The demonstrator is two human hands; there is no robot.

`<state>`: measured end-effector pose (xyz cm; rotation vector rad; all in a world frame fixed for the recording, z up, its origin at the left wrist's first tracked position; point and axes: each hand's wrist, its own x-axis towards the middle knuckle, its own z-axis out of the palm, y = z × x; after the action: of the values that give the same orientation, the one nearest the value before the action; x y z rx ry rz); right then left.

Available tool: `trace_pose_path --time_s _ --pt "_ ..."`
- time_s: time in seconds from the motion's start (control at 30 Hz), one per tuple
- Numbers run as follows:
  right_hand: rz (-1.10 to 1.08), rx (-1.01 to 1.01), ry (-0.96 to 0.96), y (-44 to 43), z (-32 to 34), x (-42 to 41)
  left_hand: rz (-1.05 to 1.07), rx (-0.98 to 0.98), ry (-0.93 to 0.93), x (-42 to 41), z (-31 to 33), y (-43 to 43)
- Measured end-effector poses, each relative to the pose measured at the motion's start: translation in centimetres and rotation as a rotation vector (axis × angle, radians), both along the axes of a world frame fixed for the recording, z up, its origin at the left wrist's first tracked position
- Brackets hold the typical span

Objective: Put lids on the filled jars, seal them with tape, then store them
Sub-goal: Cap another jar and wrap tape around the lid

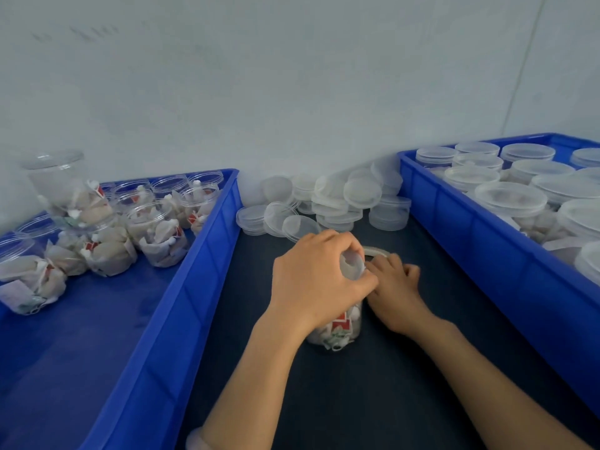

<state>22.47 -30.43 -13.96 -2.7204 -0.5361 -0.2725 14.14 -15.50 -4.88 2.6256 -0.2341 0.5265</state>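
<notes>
A clear filled jar (337,331) stands on the dark table in the middle. My left hand (316,280) grips its top, fingers curled round the translucent lid (352,266). My right hand (394,287) lies just right of the jar, fingers reaching onto a roll of clear tape (378,251) that rests flat behind the jar; whether they pinch the tape is hard to tell. The jar's upper half is hidden under my left hand.
A blue bin (181,287) on the left holds several open filled jars (159,235). A blue bin (454,222) on the right holds several lidded jars (511,199). Loose lids (328,203) are piled against the wall between the bins.
</notes>
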Motion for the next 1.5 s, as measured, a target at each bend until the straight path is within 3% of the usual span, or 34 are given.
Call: trace_pose_path --time_s 0.2,0.33,0.43,0.57,0.67,0.77,0.87,0.93,1.13,1.2,1.3,1.4,1.5 --pt "0.218 0.265 -0.005 -0.1 0.2 -0.9 0.154 -0.135 0.020 0.3 0.2 -1.4" --pt "0.414 0.858 0.097 0.8 1.8 -3.0 0.211 -0.195 0.002 0.9 0.0 -1.2" --pt "0.486 1.044 0.148 2.1 1.8 -4.4 0.105 -0.444 -0.181 0.9 -1.0 -0.5" --pt "0.477 0.962 0.110 3.1 1.3 -5.1 -0.104 -0.883 -0.414 0.5 -3.9 0.1" --pt "0.466 0.838 0.052 2.8 1.6 -4.9 -0.061 -1.088 -0.349 1.0 -5.2 0.2" --pt "0.460 0.777 0.114 2.2 2.1 -4.7 -0.029 -1.258 -0.249 1.3 -5.3 0.3" --pt "0.457 0.786 0.131 1.7 2.6 -4.5 -0.031 -1.170 -0.227 1.1 -5.6 0.6" --pt "0.405 0.901 0.105 1.0 3.6 -4.3 0.048 -1.090 -0.177 1.1 -6.0 1.0" --pt "0.161 1.759 -0.054 -3.6 9.2 -3.1 0.234 -1.202 0.183 2.0 -6.4 2.1" --pt "0.134 1.933 -0.113 -5.8 10.7 -2.9 0.262 -1.207 0.227 2.1 -6.4 2.2" --pt "-0.004 1.915 -0.233 -8.5 12.3 -2.8 0.259 -1.215 0.263 2.1 -6.4 2.3" --pt "-0.298 1.773 -0.347 -9.9 13.0 -3.0 0.236 -1.149 0.294 2.0 -6.4 2.1" --pt "-0.432 1.601 -0.433 -11.1 13.1 -2.8 0.225 -1.114 0.302 1.9 -6.5 2.0"
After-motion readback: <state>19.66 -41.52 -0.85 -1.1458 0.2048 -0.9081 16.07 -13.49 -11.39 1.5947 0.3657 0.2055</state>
